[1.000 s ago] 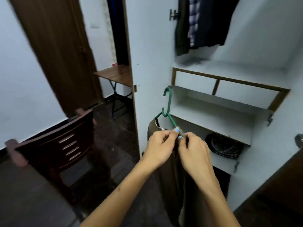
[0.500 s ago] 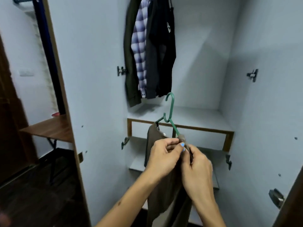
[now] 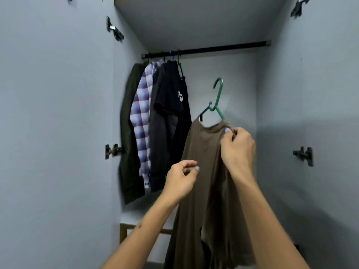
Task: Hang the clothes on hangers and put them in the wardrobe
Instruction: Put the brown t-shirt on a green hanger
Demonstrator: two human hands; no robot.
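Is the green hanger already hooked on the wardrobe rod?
No: the green hanger is held below the rod by the right hand, its hook in open air.

Dim, cool, even light fills the wardrobe (image 3: 194, 26); soft shadows fall on its right wall. Motion blur smears the hanging clothes (image 3: 155, 123) (the left edge worst). Wide-angle bending at the borders; no glare.

1. right hand (image 3: 238, 147) raised, fingers curled, pinching the top of the brown garment (image 3: 204, 171) at its right shoulder; forearm angled up
2. left hand (image 3: 181, 180) lower, beside that garment's left edge, fingers loosely curled, holding nothing
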